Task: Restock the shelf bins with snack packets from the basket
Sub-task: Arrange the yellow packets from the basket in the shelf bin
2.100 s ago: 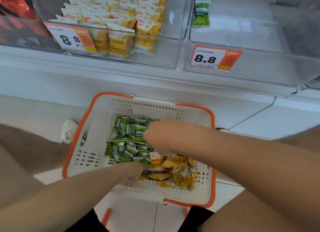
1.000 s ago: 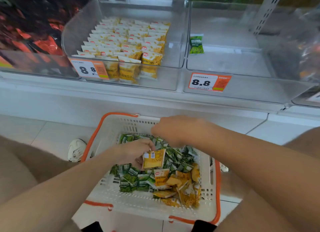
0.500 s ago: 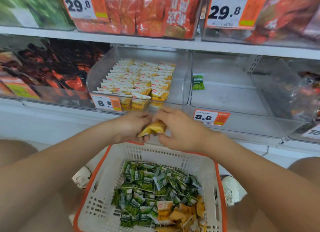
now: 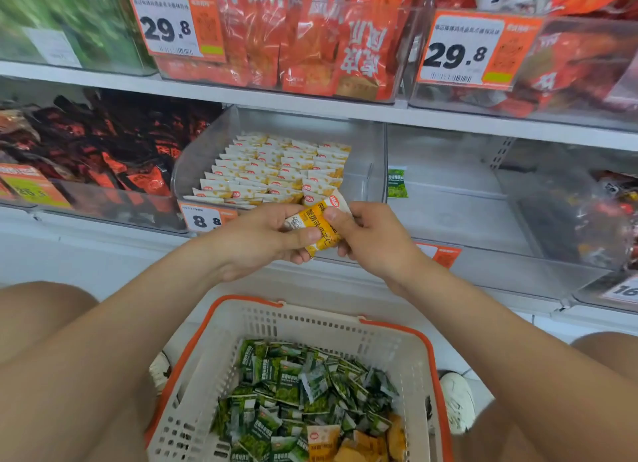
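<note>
Both hands hold yellow snack packets (image 4: 319,225) just in front of the clear shelf bin (image 4: 203,157) that holds rows of the same yellow packets. My left hand (image 4: 262,240) grips them from the left, thumb on top. My right hand (image 4: 369,240) pinches them from the right. Below, the white basket with an orange rim (image 4: 321,318) holds many green packets (image 4: 297,385) and several yellow ones (image 4: 355,444) at its near right corner.
The clear bin to the right (image 4: 448,206) holds one green packet (image 4: 397,182) at its back wall. A bin of dark red-black packets (image 4: 103,150) lies to the left. Red bags (image 4: 310,36) fill the shelf above. My knees flank the basket.
Both hands rose from the basket with yellow packets and now hold them together at the front of the yellow-packet bin. The view tilted up toward the shelves.
</note>
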The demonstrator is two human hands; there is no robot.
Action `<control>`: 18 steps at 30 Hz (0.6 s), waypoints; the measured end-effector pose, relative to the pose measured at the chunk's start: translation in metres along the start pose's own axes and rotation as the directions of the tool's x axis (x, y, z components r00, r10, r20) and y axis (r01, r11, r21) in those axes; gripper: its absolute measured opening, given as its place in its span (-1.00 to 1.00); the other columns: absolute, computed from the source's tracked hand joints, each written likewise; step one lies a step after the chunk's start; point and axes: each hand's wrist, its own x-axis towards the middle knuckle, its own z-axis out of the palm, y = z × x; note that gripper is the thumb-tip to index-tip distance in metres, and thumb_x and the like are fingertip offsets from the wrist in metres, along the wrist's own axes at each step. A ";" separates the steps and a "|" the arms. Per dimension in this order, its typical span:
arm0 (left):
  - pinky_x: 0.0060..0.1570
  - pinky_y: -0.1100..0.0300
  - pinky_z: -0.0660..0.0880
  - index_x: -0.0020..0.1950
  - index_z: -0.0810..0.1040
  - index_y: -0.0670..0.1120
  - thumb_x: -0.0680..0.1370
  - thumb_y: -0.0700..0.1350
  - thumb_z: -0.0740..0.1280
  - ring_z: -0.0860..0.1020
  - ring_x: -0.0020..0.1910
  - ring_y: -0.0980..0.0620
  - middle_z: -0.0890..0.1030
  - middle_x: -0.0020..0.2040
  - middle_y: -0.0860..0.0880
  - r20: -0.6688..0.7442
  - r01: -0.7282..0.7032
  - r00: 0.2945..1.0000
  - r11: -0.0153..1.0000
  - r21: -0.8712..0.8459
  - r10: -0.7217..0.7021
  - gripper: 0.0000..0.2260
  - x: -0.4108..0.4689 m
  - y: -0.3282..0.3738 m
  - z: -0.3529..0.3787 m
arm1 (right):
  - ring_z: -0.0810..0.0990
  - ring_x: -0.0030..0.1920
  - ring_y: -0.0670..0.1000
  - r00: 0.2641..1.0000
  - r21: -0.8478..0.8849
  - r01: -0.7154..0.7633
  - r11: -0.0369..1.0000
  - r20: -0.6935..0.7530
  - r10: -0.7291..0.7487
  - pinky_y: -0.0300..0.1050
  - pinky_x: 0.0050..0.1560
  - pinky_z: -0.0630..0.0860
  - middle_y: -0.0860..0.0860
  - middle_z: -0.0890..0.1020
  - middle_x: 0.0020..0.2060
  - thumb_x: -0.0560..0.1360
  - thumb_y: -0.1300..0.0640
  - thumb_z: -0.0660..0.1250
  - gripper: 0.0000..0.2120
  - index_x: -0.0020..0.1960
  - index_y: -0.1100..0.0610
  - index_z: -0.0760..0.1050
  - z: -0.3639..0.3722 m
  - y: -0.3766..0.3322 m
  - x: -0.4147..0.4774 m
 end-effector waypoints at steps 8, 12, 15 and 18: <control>-0.12 0.18 0.66 0.16 0.62 -0.11 0.55 -0.24 0.51 0.73 -0.09 -0.08 0.70 0.07 -0.12 -0.196 -0.046 0.979 0.996 0.078 0.060 -0.79 -0.001 0.008 -0.005 | 0.67 -0.24 0.11 0.997 -0.082 0.040 0.996 -0.062 -0.045 0.13 -0.13 0.61 0.12 0.69 -0.26 0.47 -0.03 0.51 -0.79 -0.09 0.12 0.65 -0.006 -0.007 0.017; -0.21 0.17 0.41 0.12 0.53 0.05 0.42 -0.03 0.63 0.59 -0.11 -0.01 0.56 -0.06 0.02 -0.401 0.045 0.876 0.780 0.624 0.270 -0.61 0.008 0.003 -0.022 | 0.65 -0.23 -0.02 0.928 -0.384 0.165 0.908 -0.251 -0.274 -0.09 -0.17 0.57 -0.04 0.69 -0.21 0.53 0.05 0.48 -0.82 0.08 0.08 0.60 -0.012 -0.014 0.031; 0.03 0.05 0.43 0.13 0.54 0.08 0.41 0.03 0.63 0.48 0.12 -0.07 0.46 0.08 0.01 -0.344 0.075 0.865 0.583 0.809 0.367 -0.61 0.013 0.004 -0.029 | 0.65 -0.06 0.16 0.929 -0.589 0.165 0.791 -0.176 -0.325 0.00 -0.02 0.54 0.09 0.71 -0.09 0.55 0.11 0.45 -0.66 0.30 0.10 0.54 -0.012 -0.015 0.044; 0.19 -0.07 0.37 0.22 0.55 0.11 0.42 0.14 0.58 0.39 0.28 -0.14 0.44 0.25 0.01 -0.278 0.113 0.908 0.455 0.883 0.314 -0.56 0.018 0.007 -0.032 | 0.60 0.09 0.24 0.980 -0.673 0.115 0.731 -0.044 -0.195 -0.03 -0.02 0.46 0.18 0.68 0.00 0.55 0.11 0.43 -0.58 0.39 0.15 0.51 -0.004 -0.015 0.059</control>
